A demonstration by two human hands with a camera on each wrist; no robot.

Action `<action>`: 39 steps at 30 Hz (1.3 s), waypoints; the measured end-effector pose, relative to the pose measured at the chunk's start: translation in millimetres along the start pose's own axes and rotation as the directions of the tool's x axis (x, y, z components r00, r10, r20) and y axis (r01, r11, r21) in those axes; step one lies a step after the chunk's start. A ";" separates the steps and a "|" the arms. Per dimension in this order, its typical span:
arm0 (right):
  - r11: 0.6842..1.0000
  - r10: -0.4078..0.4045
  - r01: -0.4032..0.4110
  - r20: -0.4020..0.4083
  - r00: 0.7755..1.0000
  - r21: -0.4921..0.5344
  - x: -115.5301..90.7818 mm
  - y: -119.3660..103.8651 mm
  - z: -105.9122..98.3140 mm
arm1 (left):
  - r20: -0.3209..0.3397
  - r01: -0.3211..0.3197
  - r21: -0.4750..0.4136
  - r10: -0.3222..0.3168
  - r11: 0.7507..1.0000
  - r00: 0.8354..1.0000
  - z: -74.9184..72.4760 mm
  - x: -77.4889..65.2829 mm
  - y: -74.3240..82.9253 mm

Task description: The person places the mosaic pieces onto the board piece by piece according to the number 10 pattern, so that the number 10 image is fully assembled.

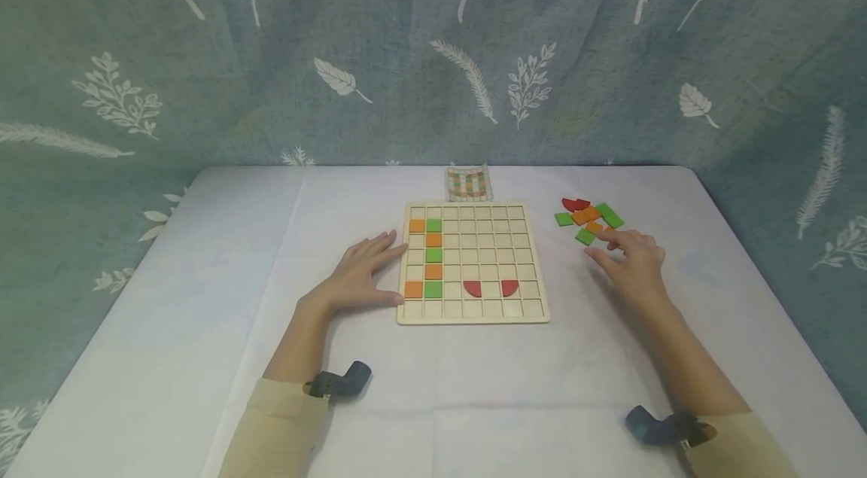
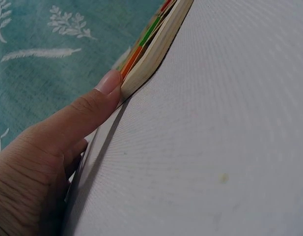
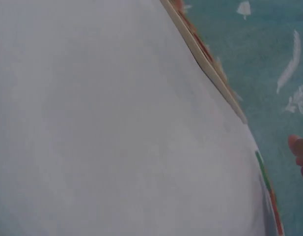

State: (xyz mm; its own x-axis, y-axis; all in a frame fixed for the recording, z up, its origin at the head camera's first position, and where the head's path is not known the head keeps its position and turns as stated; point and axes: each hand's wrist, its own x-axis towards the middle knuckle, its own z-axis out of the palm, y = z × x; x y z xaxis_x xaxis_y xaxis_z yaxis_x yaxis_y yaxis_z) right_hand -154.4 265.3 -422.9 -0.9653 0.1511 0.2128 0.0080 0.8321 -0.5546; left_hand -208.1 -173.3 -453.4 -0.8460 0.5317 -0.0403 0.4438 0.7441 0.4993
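A square wooden grid board (image 1: 474, 322) lies on the table, with orange tiles (image 1: 433, 240) and green tiles (image 1: 433, 255) in its left columns. Two red rounded pieces (image 1: 473, 288) sit in a lower row. Along the board's left edge rests my left hand (image 1: 362, 275), fingers spread; its thumb (image 2: 109, 82) touches the board's side near the lower corner. My right hand (image 1: 633, 260) hovers at the loose tile pile, thumb and index finger apart beside a green tile (image 1: 585, 237). An orange piece is partly hidden under the index finger. Only fingertips (image 3: 299, 147) show in the right wrist view.
Loose orange tiles (image 1: 581, 217), green tiles (image 1: 609, 215) and red pieces (image 1: 570, 204) lie in a heap right of the board, some overlapping. Behind the board is a small patterned card (image 1: 469, 184). A leaf-printed cloth (image 1: 406, 109) hangs behind the white table (image 1: 474, 388).
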 end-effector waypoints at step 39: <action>0.983 0.150 -0.153 -0.033 0.988 -0.104 -5.4 55.3 5.5 | -0.011 0.012 -0.012 -0.012 1.000 1.000 0.7 -1.7 0.4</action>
State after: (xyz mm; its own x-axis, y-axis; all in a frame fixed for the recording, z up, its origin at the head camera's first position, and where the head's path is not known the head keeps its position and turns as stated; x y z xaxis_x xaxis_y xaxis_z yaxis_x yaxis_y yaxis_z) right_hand -150.1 307.5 -459.2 -0.9439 0.2922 0.1536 0.1828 0.8501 -0.4939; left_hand -206.3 -173.6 -453.7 -0.8545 0.5181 -0.0372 0.4299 0.7455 0.5093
